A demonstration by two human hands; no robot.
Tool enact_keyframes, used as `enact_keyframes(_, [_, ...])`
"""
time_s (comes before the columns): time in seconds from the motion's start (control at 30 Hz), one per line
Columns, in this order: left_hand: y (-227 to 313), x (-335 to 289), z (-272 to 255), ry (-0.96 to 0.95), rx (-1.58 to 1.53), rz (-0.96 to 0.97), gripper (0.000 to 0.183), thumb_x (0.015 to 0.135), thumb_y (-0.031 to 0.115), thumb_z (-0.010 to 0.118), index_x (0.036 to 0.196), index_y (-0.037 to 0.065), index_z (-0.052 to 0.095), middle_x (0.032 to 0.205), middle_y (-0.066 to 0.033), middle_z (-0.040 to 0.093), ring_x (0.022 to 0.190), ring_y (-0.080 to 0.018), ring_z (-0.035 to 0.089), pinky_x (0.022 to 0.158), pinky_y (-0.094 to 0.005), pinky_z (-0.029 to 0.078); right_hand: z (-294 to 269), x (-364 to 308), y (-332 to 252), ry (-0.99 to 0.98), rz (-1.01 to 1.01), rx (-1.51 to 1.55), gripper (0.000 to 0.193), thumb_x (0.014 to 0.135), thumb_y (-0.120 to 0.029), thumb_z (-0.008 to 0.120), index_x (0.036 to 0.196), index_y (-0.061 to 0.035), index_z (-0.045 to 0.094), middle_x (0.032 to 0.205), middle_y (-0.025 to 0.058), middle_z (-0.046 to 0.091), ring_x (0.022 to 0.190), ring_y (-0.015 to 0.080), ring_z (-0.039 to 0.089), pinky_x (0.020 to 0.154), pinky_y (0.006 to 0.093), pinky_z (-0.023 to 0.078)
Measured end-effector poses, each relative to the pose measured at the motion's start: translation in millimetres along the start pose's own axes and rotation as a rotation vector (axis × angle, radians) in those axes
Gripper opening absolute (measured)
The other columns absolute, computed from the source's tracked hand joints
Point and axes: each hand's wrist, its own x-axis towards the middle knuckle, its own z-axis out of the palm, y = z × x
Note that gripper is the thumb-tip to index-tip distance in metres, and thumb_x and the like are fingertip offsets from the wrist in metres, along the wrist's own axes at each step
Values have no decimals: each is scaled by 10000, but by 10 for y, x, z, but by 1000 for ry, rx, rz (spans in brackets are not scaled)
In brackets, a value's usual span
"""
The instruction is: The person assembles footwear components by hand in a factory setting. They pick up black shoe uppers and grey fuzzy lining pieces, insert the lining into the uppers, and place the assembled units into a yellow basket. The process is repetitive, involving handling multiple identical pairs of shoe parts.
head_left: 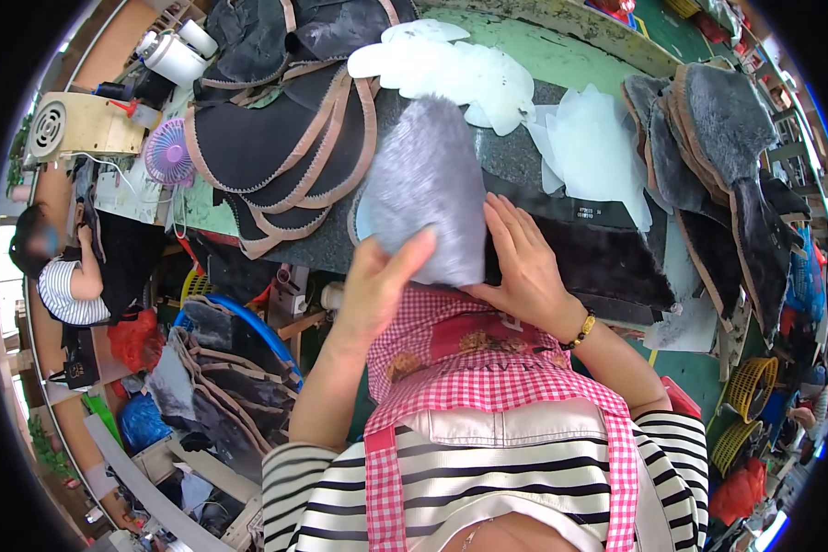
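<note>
While the left hand (386,281) lies at the near left part of a grey plush panel (432,184), its thumb stretches across the pile, apart from the index finger at the panel's left edge; the other fingers are partly hidden, and I cannot tell whether they are clamped on the material. The right hand (529,262) is beside the panel's right edge, its fingers extended and nearly together, pointing away from the body, with the thumb spread toward the panel's near edge. A beaded bracelet (581,333) circles the right wrist.

The plush panel is in front of the person's red-and-white gingham apron (497,386), over the near side of a dark speckled work surface (506,155). To its far left lie overlapping black curved panels (265,138) with tan edging; just beyond it are white rounded sheets (451,69), with pale translucent sheets (593,152) to the right. Black pile material (593,262) lies right of the right hand, and grey furry pieces with tan borders (727,120) are heaped farther right.

At the far left stand a purple fan (169,152) and a cream-coloured machine (92,126). Near them, a co-worker in a striped top (72,290) sits.
</note>
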Motion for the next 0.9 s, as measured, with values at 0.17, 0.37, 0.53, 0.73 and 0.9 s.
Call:
enact_keyframes(0.17, [-64,209,27,-342,794,439,311,855,144,624,1139,23,583,1222,-158,589,1213,-248,501,1034,-374,352,115,-122,169,124,205,277,336,774,-12,653,1102,25,592,1003,218,629,901,352,629,780,421,504])
enact_keyframes(0.37, [-441,280,-637,-234,1049,277,460,862,190,616,1276,31,493,1323,-130,514,1221,-299,487,1070,-406,320,-28,-114,203,-51,-80,97,507,666,48,628,1155,-87,623,1266,114,577,1262,366,456,1059,548,301])
enact_keyframes(0.53, [-97,345,-668,-178,290,-35,556,870,237,626,1335,3,432,1289,-147,530,1112,-211,562,959,-334,441,82,-104,152,-80,-80,-43,525,676,-41,694,1186,-135,611,1305,89,552,1283,343,433,1063,589,257])
enact_keyframes(0.73, [268,331,-632,-22,921,32,398,754,243,744,999,-58,657,867,-122,699,761,-172,662,725,-315,501,74,-100,188,-101,-94,-35,484,700,-74,706,1173,-123,616,1282,88,569,1251,296,478,1073,581,239])
enact_keyframes(0.9, [205,703,-883,20,1243,3,392,684,267,752,823,-87,658,701,-214,657,665,-285,673,643,-360,499,23,-111,159,-195,-239,-105,433,746,-135,690,1171,-100,615,1276,104,569,1220,250,514,1085,546,240])
